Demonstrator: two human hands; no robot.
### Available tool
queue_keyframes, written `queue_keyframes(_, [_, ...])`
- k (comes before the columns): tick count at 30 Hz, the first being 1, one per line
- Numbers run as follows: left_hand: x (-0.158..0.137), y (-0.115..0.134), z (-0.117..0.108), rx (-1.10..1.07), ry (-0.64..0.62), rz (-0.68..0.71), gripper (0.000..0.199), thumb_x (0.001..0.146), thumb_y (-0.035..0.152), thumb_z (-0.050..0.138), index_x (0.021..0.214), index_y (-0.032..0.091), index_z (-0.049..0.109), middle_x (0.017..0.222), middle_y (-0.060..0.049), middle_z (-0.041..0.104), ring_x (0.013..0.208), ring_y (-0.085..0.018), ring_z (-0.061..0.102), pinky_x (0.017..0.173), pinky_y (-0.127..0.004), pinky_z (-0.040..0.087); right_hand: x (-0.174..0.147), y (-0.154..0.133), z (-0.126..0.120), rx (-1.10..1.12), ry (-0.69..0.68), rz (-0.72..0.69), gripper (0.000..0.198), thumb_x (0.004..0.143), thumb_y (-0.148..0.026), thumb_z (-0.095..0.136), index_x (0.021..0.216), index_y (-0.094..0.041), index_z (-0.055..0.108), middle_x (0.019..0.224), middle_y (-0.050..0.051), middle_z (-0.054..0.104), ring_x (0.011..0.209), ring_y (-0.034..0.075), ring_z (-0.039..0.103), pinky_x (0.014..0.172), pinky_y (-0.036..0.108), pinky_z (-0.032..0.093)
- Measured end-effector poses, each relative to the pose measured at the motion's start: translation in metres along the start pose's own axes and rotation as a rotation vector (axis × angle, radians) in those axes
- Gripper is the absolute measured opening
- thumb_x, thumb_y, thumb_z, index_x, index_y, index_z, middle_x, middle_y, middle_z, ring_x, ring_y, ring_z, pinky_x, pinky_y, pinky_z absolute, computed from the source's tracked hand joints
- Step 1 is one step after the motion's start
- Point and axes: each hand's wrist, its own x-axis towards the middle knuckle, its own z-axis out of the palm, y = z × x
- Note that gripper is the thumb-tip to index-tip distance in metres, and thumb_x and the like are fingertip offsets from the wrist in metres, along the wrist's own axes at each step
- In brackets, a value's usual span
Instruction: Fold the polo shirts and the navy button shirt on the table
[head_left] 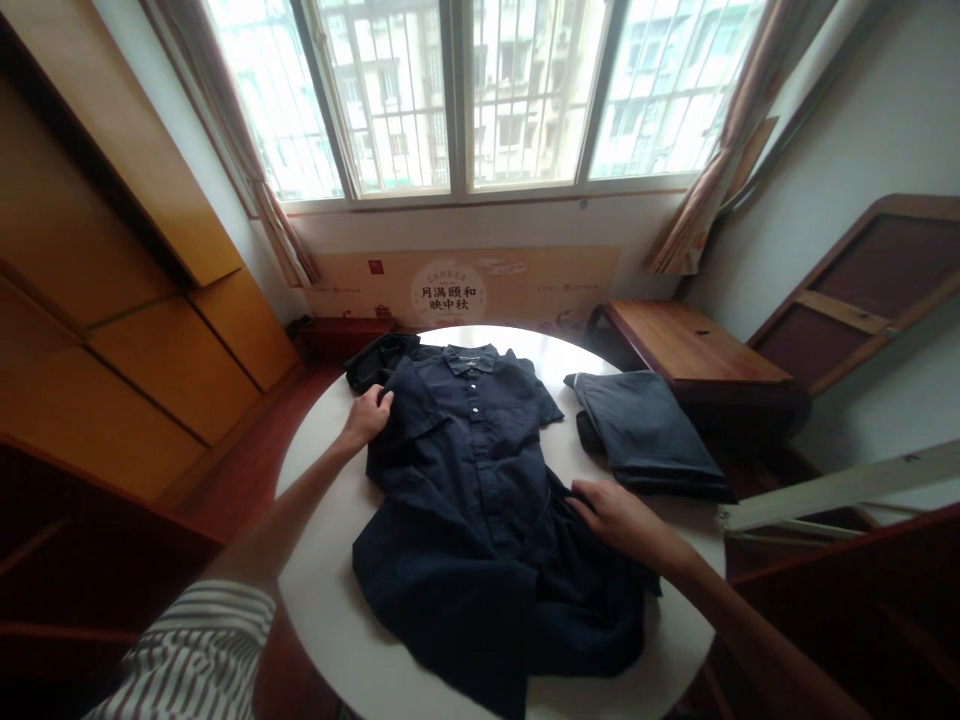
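Note:
A dark navy button-up shirt (450, 480) lies front side up on a round white table (322, 560), its collar toward the window. The lower part is rumpled and spread toward me. My left hand (367, 415) pinches the shirt at its left sleeve edge. On the other side, my right hand (611, 515) is closed on the bunched cloth at the shirt's right side. Its fingertips are partly hidden in the folds.
Folded dark trousers (645, 430) lie at the table's right. A crumpled black garment (379, 360) sits at the far left edge. Beyond stand a low wooden table (697, 345), a leaning framed panel (862, 290) and wooden cabinets (150, 370). A printed cardboard sheet (345, 280) is under the window.

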Motion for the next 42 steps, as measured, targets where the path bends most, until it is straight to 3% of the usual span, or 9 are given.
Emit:
queue_keyframes(4, [0.008, -0.02, -0.025, 0.133, 0.066, -0.054, 0.035, 0.092, 0.038, 0.047, 0.105, 0.014, 0.069, 0.103, -0.015, 0.074, 0.095, -0.028, 0.068, 0.082, -0.032, 0.05, -0.033, 0.0, -0.022, 0.195, -0.292, -0.177, 0.016, 0.085, -0.026, 0.057, 0.081, -0.021, 0.071, 0.08, 0.006, 0.073, 0.073, 0.019, 0.066, 0.065, 0.025, 0.047])
queue_keyframes(8, [0.015, -0.031, -0.045, 0.394, 0.002, -0.115, 0.03, 0.087, 0.037, 0.055, 0.1, 0.016, 0.073, 0.1, -0.018, 0.073, 0.097, -0.036, 0.068, 0.084, -0.041, 0.051, -0.041, 0.013, -0.043, 0.234, -0.511, -0.03, 0.029, 0.086, -0.041, 0.06, 0.072, -0.018, 0.069, 0.059, 0.004, 0.065, 0.049, 0.016, 0.058, 0.048, 0.024, 0.039])
queue_keyframes(12, [0.032, -0.008, -0.031, 0.363, 0.104, 0.091, 0.029, 0.09, 0.027, 0.051, 0.104, 0.014, 0.072, 0.105, -0.017, 0.072, 0.098, -0.032, 0.068, 0.09, -0.039, 0.05, -0.001, 0.017, -0.049, 0.26, -0.273, -0.041, 0.041, 0.087, -0.054, 0.057, 0.082, -0.016, 0.072, 0.063, 0.005, 0.066, 0.053, 0.016, 0.058, 0.051, 0.025, 0.04])
queue_keyframes(15, [0.056, 0.023, -0.001, 0.27, -0.025, 0.246, 0.03, 0.091, 0.021, 0.05, 0.111, 0.013, 0.071, 0.115, -0.014, 0.07, 0.109, -0.027, 0.065, 0.1, -0.033, 0.046, 0.044, 0.01, -0.038, 0.284, -0.051, -0.075, 0.042, 0.088, -0.054, 0.055, 0.083, -0.016, 0.072, 0.066, 0.006, 0.067, 0.057, 0.017, 0.059, 0.055, 0.026, 0.041])
queue_keyframes(23, [0.112, 0.059, 0.077, 0.314, -0.18, 0.103, 0.03, 0.089, 0.025, 0.061, 0.114, 0.008, 0.066, 0.121, -0.021, 0.066, 0.116, -0.031, 0.062, 0.098, -0.034, 0.047, 0.09, 0.008, 0.025, 0.206, 0.32, 0.105, 0.026, 0.089, -0.041, 0.054, 0.1, -0.02, 0.066, 0.065, 0.0, 0.063, 0.059, 0.018, 0.06, 0.059, 0.027, 0.039])
queue_keyframes(27, [0.111, 0.061, 0.091, 0.31, -0.16, 0.032, 0.055, 0.082, 0.036, 0.074, 0.123, 0.005, 0.056, 0.12, -0.024, 0.064, 0.114, -0.033, 0.063, 0.093, -0.035, 0.05, 0.087, 0.015, 0.032, 0.275, 0.365, 0.122, 0.023, 0.087, -0.036, 0.054, 0.102, -0.021, 0.061, 0.061, -0.003, 0.059, 0.055, 0.018, 0.058, 0.059, 0.028, 0.039])
queue_keyframes(30, [0.097, 0.069, 0.09, 0.291, -0.093, 0.073, 0.044, 0.091, 0.028, 0.061, 0.13, 0.01, 0.051, 0.127, -0.022, 0.059, 0.116, -0.031, 0.062, 0.095, -0.036, 0.048, 0.088, 0.017, 0.031, 0.321, 0.361, 0.103, 0.025, 0.087, -0.036, 0.053, 0.105, -0.021, 0.059, 0.059, -0.004, 0.057, 0.054, 0.018, 0.057, 0.061, 0.029, 0.041])
queue_keyframes(39, [-0.01, 0.054, 0.067, 0.212, -0.104, 0.892, 0.024, 0.087, 0.004, 0.046, 0.105, 0.018, 0.053, 0.124, -0.009, 0.066, 0.09, -0.017, 0.071, 0.068, -0.024, 0.052, 0.086, 0.016, 0.028, 0.469, 0.414, 0.042, 0.086, 0.083, -0.043, 0.064, 0.153, -0.011, 0.025, 0.061, -0.005, 0.06, 0.057, 0.02, 0.06, 0.064, 0.03, 0.046])
queue_keyframes(42, [-0.049, 0.042, 0.058, 0.169, -0.088, 1.16, 0.019, 0.092, 0.007, 0.04, 0.102, 0.019, 0.052, 0.115, -0.007, 0.071, 0.075, -0.012, 0.071, 0.062, -0.021, 0.05, 0.085, 0.012, 0.026, 0.439, 0.403, -0.01, 0.086, 0.081, -0.034, 0.062, 0.156, -0.016, 0.022, 0.064, -0.006, 0.059, 0.055, 0.017, 0.057, 0.059, 0.028, 0.044])
